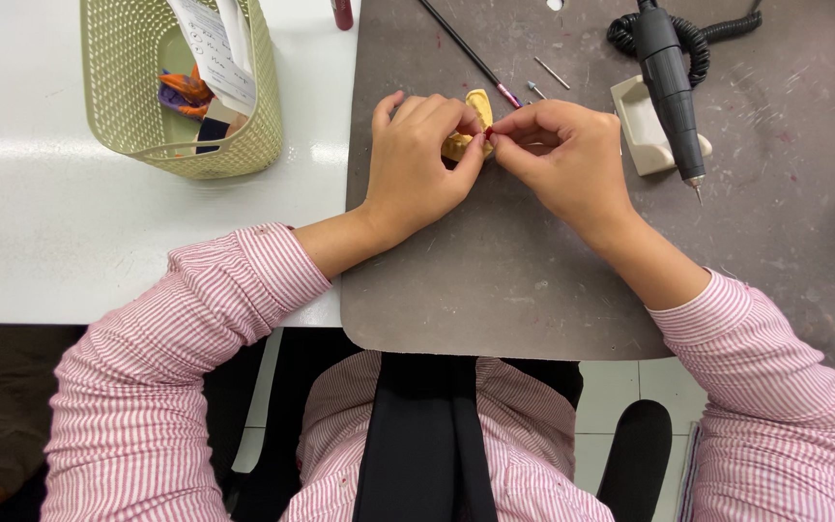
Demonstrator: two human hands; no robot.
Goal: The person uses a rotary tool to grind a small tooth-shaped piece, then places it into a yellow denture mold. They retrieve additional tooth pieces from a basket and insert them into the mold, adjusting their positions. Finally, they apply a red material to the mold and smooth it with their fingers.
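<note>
White bench [41, 222] with a scuffed grey-brown work mat [533, 271] on top; both hands meet near the mat's far edge. Left hand [422, 159] cups a pale yellow plaster-like dental cast [475, 104], fingers curled shut around it, most of the cast hidden under them. Right hand [562, 155] has thumb and forefinger pinched together on a tiny red bit of wax-like material [487, 133], pressed right at the cast where the two hands touch.

Risks as I read them:
- red bit is tiny, pinch is fingertip only, so it could slip and get lost on the mat
- too much thumb pressure could chip the cast
- black rotary handpiece [674, 87] on its white cradle [642, 126] lies just beyond the right hand, bur tip exposed; a wrist swing outward could catch it
- thin black brush [466, 50] just past the fingertips could get knocked
- green perforated plastic basket [181, 87] is well off past the left hand, no issue
</note>
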